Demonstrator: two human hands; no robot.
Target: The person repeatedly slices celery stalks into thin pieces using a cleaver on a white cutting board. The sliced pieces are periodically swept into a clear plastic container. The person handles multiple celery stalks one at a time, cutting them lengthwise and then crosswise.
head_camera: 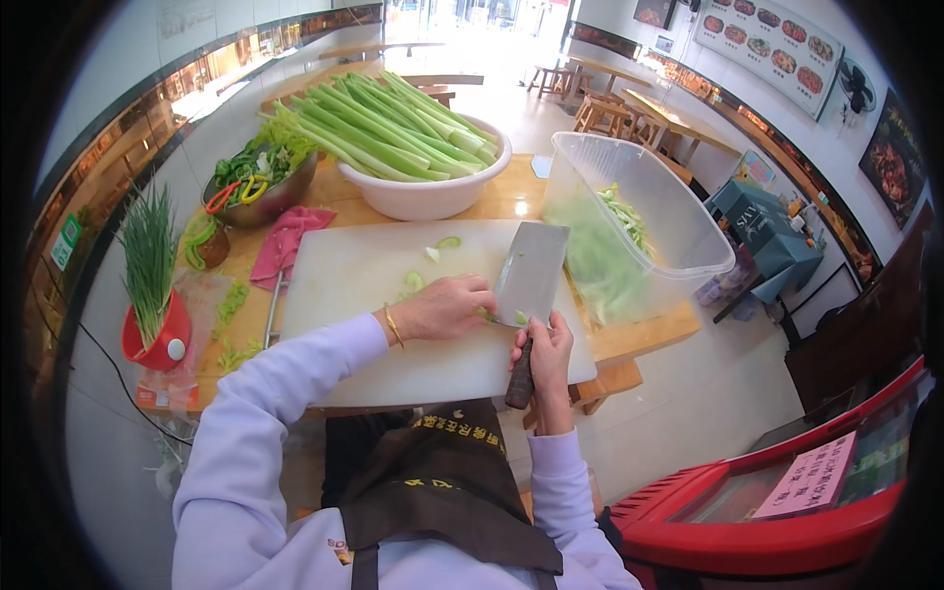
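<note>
My right hand (547,354) grips the dark handle of a Chinese cleaver (532,269), whose broad blade lies tilted over the right part of a white cutting board (346,280). Small green bits stick to the blade. Beside the blade's left edge is my left hand (451,304), fingers curled, with a small green piece at the fingertips; whether it is pinched cannot be told. A few cut celery pieces (414,281) lie on the board. Behind it, long celery stalks (391,129) fill a white basin (424,199). A clear plastic tub (664,221) at the right contains sliced celery (627,221).
At the left are a metal bowl of leafy greens (254,173), a pink cloth (289,243) and a red container (156,332) of green onions (150,258). Celery leaves (232,306) lie on the wooden table (649,335). A red-framed chest (759,516) stands at lower right.
</note>
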